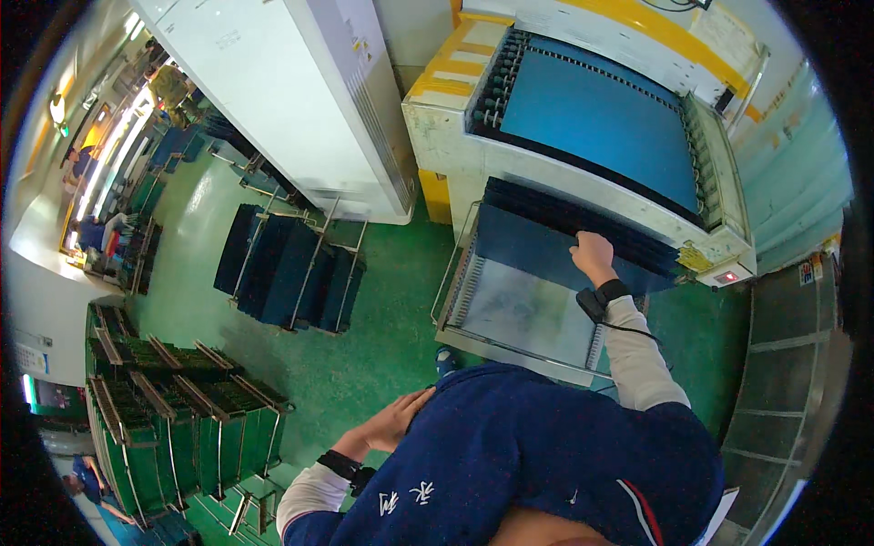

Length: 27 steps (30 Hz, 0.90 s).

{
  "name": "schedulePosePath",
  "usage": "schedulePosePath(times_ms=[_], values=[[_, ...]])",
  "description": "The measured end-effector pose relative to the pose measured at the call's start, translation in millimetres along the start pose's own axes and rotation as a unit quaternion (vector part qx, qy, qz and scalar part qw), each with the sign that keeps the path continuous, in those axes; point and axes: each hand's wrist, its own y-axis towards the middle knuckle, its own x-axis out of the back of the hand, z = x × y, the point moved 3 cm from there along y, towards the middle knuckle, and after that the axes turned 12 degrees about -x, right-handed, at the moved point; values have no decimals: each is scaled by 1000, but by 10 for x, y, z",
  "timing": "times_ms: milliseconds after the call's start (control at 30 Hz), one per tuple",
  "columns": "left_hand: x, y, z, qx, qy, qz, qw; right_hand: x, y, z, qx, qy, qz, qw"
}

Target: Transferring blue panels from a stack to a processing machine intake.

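Observation:
My right hand (594,257) is closed at the upper edge of a dark blue flat panel (523,238). That panel stands tilted in a wheeled metal rack (519,346) with slotted sides, in front of several similar dark panels (564,211). A black band with a cable circles my right wrist. My left hand (401,420) lies flat against the side of my navy shirt, fingers stretched out and holding nothing. Beyond the rack, a large blue sheet (601,123) lies on the roller bed of a pale machine (455,127).
A rack of dark panels (291,268) stands left on the green floor (391,300). Metal rack carts (182,400) occupy the lower left. A tall white cabinet (282,91) stands beside the machine. Grey framed panels (783,364) line the right. Other people (168,86) are far left.

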Motion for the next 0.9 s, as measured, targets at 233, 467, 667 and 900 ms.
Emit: schedulePosePath(times_ms=[233, 467, 667, 900], values=[[-3, -21, 42, -9, 1, -7, 1000, -8, 47, 9, -11, 5, 0, 1000], [16, -1, 40, -15, -1, -1, 1000, -11, 76, 7, -17, 1, 1, 1000], [33, -15, 52, -16, -16, -4, 1000, -11, 55, -2, 0, 13, -29, 1000], [37, -15, 46, -12, -5, 4, 1000, -14, 55, 14, -21, 0, 6, 1000]])
